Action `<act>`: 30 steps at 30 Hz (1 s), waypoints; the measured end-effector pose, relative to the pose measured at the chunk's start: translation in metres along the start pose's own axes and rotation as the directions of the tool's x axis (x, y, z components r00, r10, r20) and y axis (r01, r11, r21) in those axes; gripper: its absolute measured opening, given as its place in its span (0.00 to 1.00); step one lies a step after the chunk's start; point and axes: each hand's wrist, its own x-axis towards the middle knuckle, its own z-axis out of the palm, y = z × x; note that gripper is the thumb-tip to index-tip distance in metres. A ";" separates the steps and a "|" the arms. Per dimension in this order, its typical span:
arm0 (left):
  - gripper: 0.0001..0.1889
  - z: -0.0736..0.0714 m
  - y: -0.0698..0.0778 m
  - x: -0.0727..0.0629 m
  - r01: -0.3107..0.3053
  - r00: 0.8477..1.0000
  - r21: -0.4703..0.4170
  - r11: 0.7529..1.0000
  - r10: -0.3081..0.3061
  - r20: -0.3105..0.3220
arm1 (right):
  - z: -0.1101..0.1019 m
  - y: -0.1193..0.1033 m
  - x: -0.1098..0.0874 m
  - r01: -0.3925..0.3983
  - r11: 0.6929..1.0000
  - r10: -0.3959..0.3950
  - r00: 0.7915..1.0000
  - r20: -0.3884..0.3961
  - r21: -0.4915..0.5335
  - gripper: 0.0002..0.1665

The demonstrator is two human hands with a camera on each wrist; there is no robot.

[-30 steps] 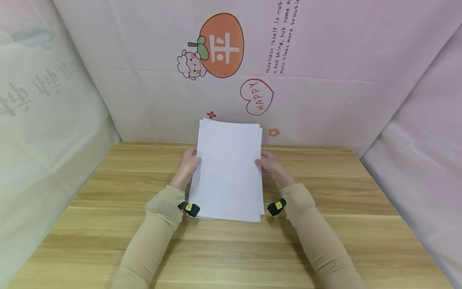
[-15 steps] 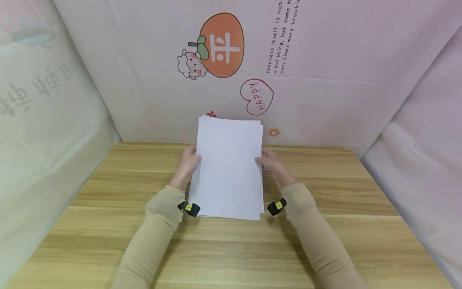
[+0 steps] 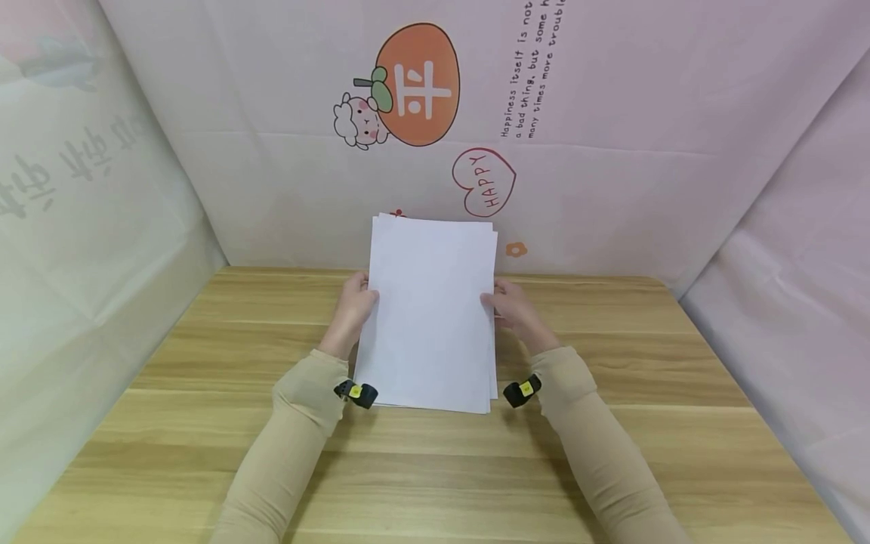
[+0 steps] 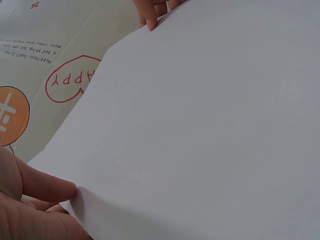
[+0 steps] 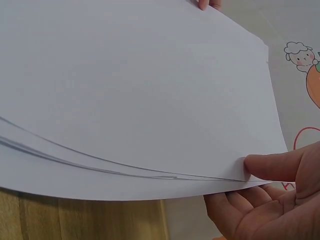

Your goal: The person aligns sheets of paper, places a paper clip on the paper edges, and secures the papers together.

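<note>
Fingers, left hand [image 3: 353,306]: curled beneath the left edge of the paper stack [image 3: 431,317], thumb pressed on the top sheet; pinch closed on paper.
Fingers, right hand [image 3: 515,308]: matching pinch at the stack's right edge, thumb above, other fingers bent below.
Stack position: between both hands, over the tabletop [image 3: 435,483]; whether its near edge touches the wood, cannot tell.
Change over 1.0 s: stack's far end sits slightly higher in head view, covering more of the red flower [image 3: 398,212]; hands shifted slightly with it, grip unchanged.
Sheets: plain white, rectangular, edges misaligned; along the right side, layers bow and separate.
Tabletop: wood grain, under and around the stack.
Wall cloth [image 3: 612,204]: pale, creased, beyond the stack; printed heart [image 3: 484,181] past its far edge, orange flower [image 3: 516,249] just right of its far-right corner.
Sleeves [image 3: 275,461]: beige fabric, either side of the stack's near end.
</note>
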 end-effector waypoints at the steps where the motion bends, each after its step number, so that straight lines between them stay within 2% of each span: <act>1: 0.23 0.000 0.000 0.000 -0.003 1.000 -0.004 1.000 0.003 -0.003 | 0.000 0.000 0.000 0.005 1.000 -0.005 1.000 0.000 0.005 0.33; 13: 0.26 0.002 0.006 -0.003 -0.014 1.000 -0.041 0.999 0.013 -0.027 | 0.002 -0.005 -0.005 0.036 0.996 -0.034 0.999 -0.024 0.083 0.31; 30: 0.24 0.006 0.014 -0.006 -0.046 0.999 -0.112 0.993 0.044 -0.022 | -0.001 -0.005 -0.007 0.100 0.989 -0.099 0.995 -0.013 0.111 0.33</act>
